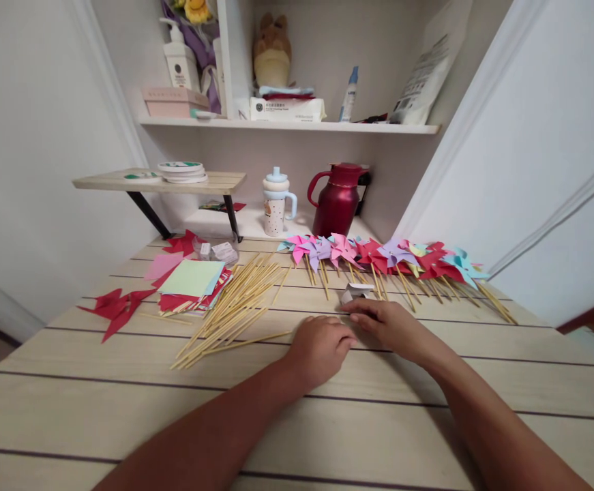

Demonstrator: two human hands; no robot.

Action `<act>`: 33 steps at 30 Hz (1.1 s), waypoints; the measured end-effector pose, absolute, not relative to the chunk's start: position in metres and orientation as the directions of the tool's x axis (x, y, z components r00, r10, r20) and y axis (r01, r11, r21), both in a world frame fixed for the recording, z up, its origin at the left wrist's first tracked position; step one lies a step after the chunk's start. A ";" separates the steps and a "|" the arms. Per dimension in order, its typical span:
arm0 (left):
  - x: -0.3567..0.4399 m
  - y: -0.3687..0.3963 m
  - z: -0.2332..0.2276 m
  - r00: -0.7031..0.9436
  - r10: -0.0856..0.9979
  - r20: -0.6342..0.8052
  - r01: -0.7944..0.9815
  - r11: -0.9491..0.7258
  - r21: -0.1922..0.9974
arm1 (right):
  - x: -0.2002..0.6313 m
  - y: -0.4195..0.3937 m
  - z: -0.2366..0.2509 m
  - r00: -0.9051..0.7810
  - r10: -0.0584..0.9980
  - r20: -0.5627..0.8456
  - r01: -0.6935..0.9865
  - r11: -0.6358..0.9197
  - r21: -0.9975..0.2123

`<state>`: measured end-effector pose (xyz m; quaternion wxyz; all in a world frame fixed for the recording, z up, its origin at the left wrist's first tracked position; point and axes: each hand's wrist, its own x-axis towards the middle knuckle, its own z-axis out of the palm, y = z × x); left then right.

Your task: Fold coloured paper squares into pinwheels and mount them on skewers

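White walls close in a pale wooden worktop (pixel 97 409); behind it stand 1 white shelf (pixel 286 126) and a small wooden riser (pixel 215 183).

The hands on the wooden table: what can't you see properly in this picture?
- Head view: the small white folded object past the right hand is too small to identify.
- Head view: the left hand lies knuckles up, so its palm and anything under it stay hidden.
- Head view: print on the white pump bottle on the shelf is too small.
- Head view: the striped wooden table is cut off by the bottom edge.
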<state>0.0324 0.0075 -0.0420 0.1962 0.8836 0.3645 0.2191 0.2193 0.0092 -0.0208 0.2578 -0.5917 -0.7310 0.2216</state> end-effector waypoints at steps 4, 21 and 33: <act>0.032 0.009 -0.044 0.639 0.726 0.255 0.545 -0.661 0.516 | 0.222 0.008 -0.016 -0.072 0.980 0.183 0.721 0.178 -0.670; 0.036 -0.012 -0.030 0.896 0.349 0.276 0.342 -0.937 0.072 | 0.202 0.003 -0.027 -0.124 0.973 0.195 0.563 0.231 -0.794; -0.025 -0.053 -0.019 0.853 0.408 0.324 0.413 -0.909 0.057 | 0.186 0.002 -0.044 -0.478 0.871 -0.111 0.530 0.186 -0.827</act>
